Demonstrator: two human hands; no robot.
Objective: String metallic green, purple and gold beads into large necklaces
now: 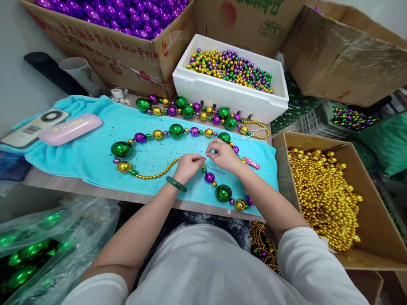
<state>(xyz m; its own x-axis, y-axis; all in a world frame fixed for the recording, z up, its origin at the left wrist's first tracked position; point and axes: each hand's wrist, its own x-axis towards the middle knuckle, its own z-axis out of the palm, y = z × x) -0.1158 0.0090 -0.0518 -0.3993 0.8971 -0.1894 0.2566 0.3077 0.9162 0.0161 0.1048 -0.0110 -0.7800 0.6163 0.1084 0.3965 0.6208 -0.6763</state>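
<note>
A bead necklace [176, 130] with large green, purple and gold beads curves across the turquoise towel [104, 165]. Its thin gold bead strand [155, 176] runs up to my left hand [190, 166], which wears a green bangle [176, 184]. That hand is closed in a pinch where the gold strand meets the end with the purple bead [209, 177]. Close beside it, my right hand [223, 156] also pinches, thumb against forefinger, just above the left fingertips. Whatever lies between its fingers is too small to make out. The right wrist covers part of the necklace.
Another bead necklace [188, 111] lies along the back, before a white foam box [229, 94] of small beads. A pink case [70, 129] rests at left. Cartons hold purple beads [133, 17] and gold bead strands [324, 199]. A small pink packet [252, 163] lies at right.
</note>
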